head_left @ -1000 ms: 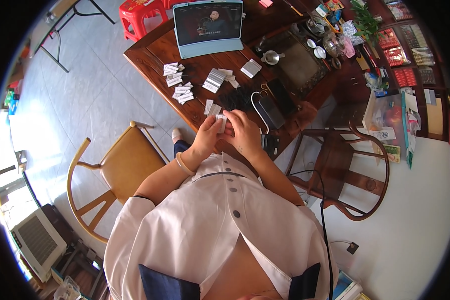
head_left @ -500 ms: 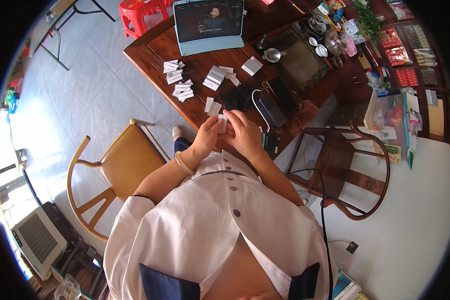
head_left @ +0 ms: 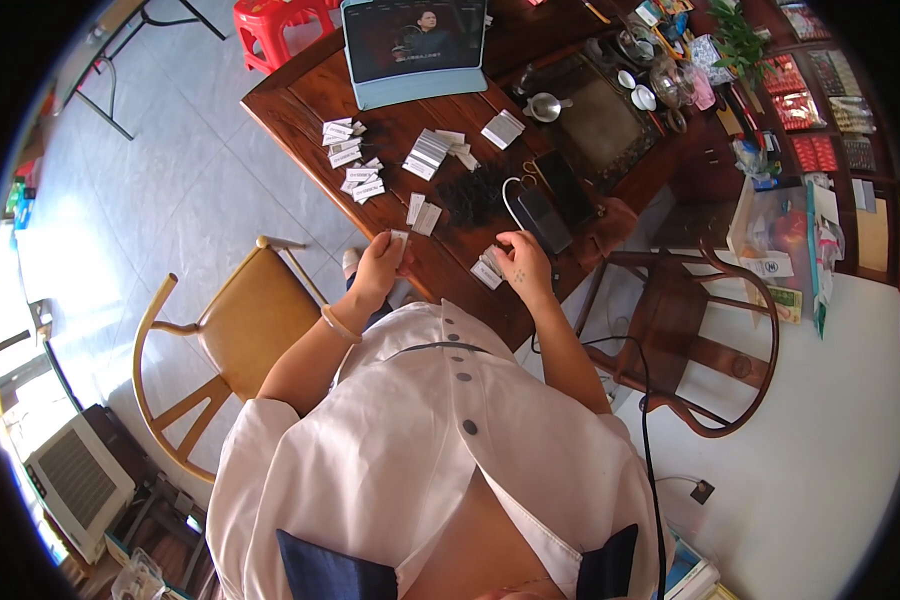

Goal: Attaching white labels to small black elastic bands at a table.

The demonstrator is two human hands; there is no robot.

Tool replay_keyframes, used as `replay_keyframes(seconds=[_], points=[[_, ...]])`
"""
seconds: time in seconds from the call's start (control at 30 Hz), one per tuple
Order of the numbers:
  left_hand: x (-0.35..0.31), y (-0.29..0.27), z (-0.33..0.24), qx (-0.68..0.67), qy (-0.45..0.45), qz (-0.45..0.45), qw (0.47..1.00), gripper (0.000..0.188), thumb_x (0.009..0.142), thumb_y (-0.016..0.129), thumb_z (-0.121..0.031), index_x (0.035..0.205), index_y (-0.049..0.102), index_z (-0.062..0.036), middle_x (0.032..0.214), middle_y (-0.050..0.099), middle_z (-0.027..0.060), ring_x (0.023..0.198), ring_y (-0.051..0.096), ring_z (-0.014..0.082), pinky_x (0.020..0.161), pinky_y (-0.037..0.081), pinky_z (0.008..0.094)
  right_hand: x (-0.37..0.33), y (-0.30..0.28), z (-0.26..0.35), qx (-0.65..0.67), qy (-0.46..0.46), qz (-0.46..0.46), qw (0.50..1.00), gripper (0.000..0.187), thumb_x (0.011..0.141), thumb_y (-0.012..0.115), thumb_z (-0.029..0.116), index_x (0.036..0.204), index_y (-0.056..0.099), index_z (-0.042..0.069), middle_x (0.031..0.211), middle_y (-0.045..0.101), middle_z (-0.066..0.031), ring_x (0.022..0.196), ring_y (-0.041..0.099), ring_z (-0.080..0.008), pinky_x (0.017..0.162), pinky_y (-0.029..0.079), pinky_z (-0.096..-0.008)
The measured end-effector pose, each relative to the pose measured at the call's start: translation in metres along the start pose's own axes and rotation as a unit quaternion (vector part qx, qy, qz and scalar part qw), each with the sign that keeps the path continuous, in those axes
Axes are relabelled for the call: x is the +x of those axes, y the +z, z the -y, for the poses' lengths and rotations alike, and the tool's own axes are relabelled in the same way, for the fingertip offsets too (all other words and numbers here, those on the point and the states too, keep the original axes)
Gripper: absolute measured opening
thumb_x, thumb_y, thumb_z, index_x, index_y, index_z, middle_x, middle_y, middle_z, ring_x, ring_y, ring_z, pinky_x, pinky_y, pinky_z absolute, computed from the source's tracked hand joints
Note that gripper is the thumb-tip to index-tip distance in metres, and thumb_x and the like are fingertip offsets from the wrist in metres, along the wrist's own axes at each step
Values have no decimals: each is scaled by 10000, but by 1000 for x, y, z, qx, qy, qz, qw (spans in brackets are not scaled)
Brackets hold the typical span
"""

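At the table's near-left edge, my left hand point(head_left: 375, 272) pinches a small white tag point(head_left: 400, 238) between thumb and fingers. My right hand point(head_left: 525, 266) is lowered to the tabletop further right, its fingers bent beside a small group of white tags point(head_left: 487, 270); whatever its fingertips grip is hidden. Beyond the hands lies a tangle of thin black strings point(head_left: 470, 196). Two loose tags point(head_left: 425, 218) sit left of the strings. Further off are a larger stack of striped tags point(head_left: 427, 153), another stack point(head_left: 502, 129) and a scattered pile of white tags point(head_left: 362, 180) near the left edge.
A tablet in a light-blue case point(head_left: 417, 55) stands at the back. Right of the strings are a black box-shaped device with a white cable point(head_left: 542, 222), a dark phone point(head_left: 567, 188) and scissors point(head_left: 530, 174). A tea tray point(head_left: 600, 120) lies beyond. Chairs point(head_left: 260, 325) flank me.
My hands have moved apart. The left has gone left with a white tag; the right has moved right and down to the tabletop, where a group of tags now shows beside its fingers.
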State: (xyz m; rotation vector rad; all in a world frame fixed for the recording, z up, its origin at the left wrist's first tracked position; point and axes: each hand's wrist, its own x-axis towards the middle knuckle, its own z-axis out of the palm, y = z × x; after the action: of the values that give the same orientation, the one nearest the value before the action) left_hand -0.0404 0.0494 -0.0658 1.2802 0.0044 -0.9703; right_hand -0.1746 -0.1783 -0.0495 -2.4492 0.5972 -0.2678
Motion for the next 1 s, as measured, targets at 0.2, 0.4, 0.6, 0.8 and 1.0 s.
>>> replay_keyframes(seconds=[0.2, 0.4, 0.6, 0.8, 1.0], points=[[8, -13, 18, 6, -30, -38, 999, 185, 963, 451, -229, 958, 518, -57, 736, 554, 23, 587, 513, 91, 537, 465, 236, 15, 32, -4, -89, -8, 86, 992, 112, 747, 692, 183, 817, 636, 115, 807, 618, -56, 734, 626, -257, 645, 496, -372], [10, -12, 21, 24, -13, -56, 998, 146, 922, 550, -182, 959, 517, -45, 745, 565, 20, 606, 522, 80, 532, 456, 215, 21, 66, -4, -169, -35, 97, 980, 104, 700, 694, 177, 728, 614, 116, 775, 606, -63, 764, 625, -283, 657, 508, -393], [9, -12, 12, 174, 14, -93, 980, 329, 828, 688, -216, 1010, 514, -3, 817, 575, 49, 673, 542, 102, 553, 479, 241, 5, 42, 7, -172, -88, 135, 972, 78, 645, 665, 143, 655, 595, 110, 716, 606, -70, 691, 625, -299, 604, 514, -427], [9, -12, 15, 173, 20, -69, 982, 345, 814, 703, -220, 992, 507, 3, 836, 584, 56, 685, 546, 112, 548, 470, 240, 7, 18, 22, -16, -34, 26, 999, 78, 690, 675, 134, 683, 601, 113, 718, 606, -61, 669, 616, -264, 584, 487, -377], [6, -12, 11, 112, 16, -55, 992, 279, 834, 688, -202, 953, 508, -26, 824, 610, 44, 668, 548, 94, 549, 460, 223, 12, -11, 36, 12, -55, -11, 998, 119, 686, 698, 98, 723, 585, 105, 717, 591, -37, 608, 598, -225, 553, 475, -343]])
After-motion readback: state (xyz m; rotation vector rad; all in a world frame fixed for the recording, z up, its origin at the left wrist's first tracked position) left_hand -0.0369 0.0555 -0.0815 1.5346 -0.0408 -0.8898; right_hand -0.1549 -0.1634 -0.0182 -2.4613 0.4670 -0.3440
